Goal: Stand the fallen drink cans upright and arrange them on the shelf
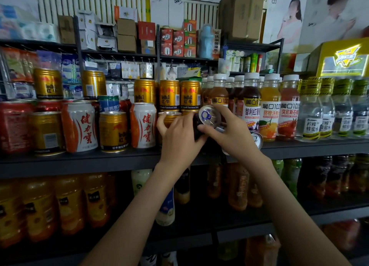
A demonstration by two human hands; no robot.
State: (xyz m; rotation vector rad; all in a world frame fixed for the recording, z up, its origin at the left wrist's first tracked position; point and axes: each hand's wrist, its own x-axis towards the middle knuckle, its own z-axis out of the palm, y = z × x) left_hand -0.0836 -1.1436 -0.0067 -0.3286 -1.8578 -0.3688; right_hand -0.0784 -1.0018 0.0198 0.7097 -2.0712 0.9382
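Dark drink can (209,117), tilted, held in both hands just above the shelf (79,160), centre of view
Silver lid with blue pull tab faces the camera; body dark, mostly hidden. Left hand (179,138) curls round the body from 8 o'clock; right hand (233,134) clasps the lid end from 4 o'clock. Second can (257,140) lies fallen at 4 o'clock; gold cans (169,95) at 10, juice bottles (269,110) at 3
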